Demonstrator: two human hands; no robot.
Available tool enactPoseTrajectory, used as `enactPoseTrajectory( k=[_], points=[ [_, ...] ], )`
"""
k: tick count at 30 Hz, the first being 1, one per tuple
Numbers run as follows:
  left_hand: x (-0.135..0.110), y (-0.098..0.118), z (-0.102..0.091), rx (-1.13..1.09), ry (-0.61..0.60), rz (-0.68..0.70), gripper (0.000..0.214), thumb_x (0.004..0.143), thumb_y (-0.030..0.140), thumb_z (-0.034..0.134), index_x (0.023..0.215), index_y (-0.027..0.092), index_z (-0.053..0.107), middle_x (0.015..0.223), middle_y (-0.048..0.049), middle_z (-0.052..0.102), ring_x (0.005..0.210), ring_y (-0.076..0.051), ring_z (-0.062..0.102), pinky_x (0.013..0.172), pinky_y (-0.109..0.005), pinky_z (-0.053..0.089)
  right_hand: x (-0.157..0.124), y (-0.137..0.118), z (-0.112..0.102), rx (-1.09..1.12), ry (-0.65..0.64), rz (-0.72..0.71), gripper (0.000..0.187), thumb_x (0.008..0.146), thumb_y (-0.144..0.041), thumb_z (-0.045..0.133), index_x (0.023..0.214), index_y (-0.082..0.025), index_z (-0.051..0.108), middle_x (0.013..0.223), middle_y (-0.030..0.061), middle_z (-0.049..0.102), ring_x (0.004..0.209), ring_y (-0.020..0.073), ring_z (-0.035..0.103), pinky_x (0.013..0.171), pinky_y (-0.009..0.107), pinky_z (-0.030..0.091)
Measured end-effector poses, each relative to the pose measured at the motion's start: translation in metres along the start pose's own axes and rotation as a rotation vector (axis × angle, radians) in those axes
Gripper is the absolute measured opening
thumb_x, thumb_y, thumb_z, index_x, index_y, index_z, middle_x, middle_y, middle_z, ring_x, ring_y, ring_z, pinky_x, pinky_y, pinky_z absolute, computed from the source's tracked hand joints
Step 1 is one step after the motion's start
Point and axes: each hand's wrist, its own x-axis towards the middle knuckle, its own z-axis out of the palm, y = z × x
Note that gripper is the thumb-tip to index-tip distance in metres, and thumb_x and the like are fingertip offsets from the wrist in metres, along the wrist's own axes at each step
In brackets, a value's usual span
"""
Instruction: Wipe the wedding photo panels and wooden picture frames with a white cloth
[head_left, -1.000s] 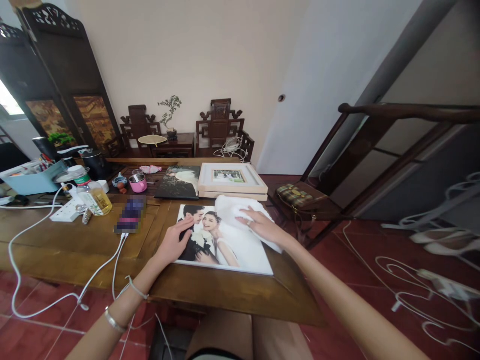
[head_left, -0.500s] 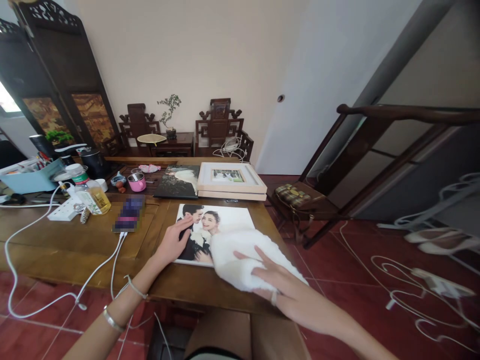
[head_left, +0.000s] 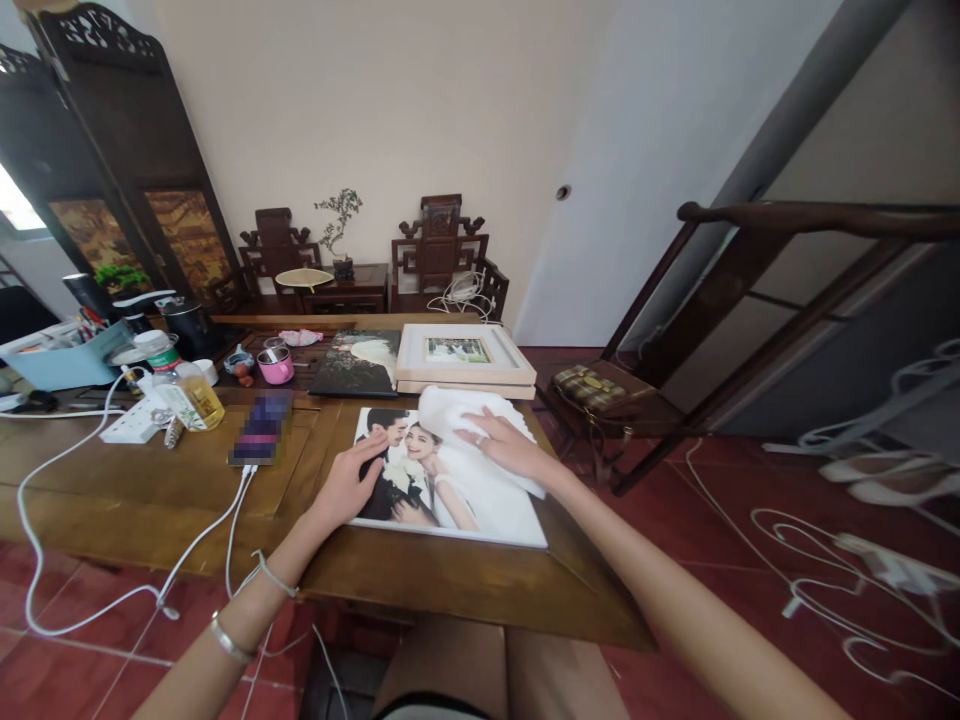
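Note:
A glossy photo panel (head_left: 457, 500) of a couple in wedding clothes lies flat near the table's front edge. My left hand (head_left: 351, 488) rests on its left side, fingers stretched out and holding nothing. Over the panel's upper right part, my right hand (head_left: 499, 445) presses down on a white cloth (head_left: 442, 405) and holds it. The cloth is bunched beneath that palm and covers the panel's upper right corner. Part of the cloth's far edge lies close to the stacked picture frames (head_left: 465, 385).
Behind the panel, a dark photo panel (head_left: 352, 362) lies beside the frames. Leftward on the wooden table (head_left: 322, 565) are a phone (head_left: 259, 430) with white cables, a bottle (head_left: 187, 395), a pink cup (head_left: 276, 367) and a blue box (head_left: 71, 360). A chair (head_left: 630, 395) holding a bag stands right.
My right hand has moved the white cloth away from me, from the panel's lower right to its upper right, uncovering the lower right corner. My left hand has stayed in place.

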Motion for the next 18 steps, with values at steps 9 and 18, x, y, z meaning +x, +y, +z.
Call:
enactPoseTrajectory(
  k=[9,18],
  points=[
    [0.001,-0.001,0.000,0.011,-0.010,-0.005,0.037,0.086,0.021,0.041,0.120,0.019,0.057,0.131,-0.0044,0.052,0.126,-0.018,0.043,0.109,-0.038,0.031,-0.064,-0.035,0.020,-0.100,-0.049,-0.122,0.033,0.087,-0.034,0.036,0.106,-0.024,0.060,0.137,0.0015,0.045,0.134,0.0260,0.025,0.110,0.051,0.011],
    [0.001,0.000,0.000,-0.006,-0.002,0.001,0.037,0.085,0.020,0.043,0.118,0.017,0.058,0.129,-0.0055,0.054,0.124,-0.018,0.045,0.109,-0.038,0.032,-0.105,-0.066,0.021,-0.085,-0.250,-0.254,0.028,0.090,-0.029,0.038,0.104,-0.022,0.060,0.137,0.0047,0.044,0.135,0.0232,0.022,0.112,0.048,0.010]
  ],
)
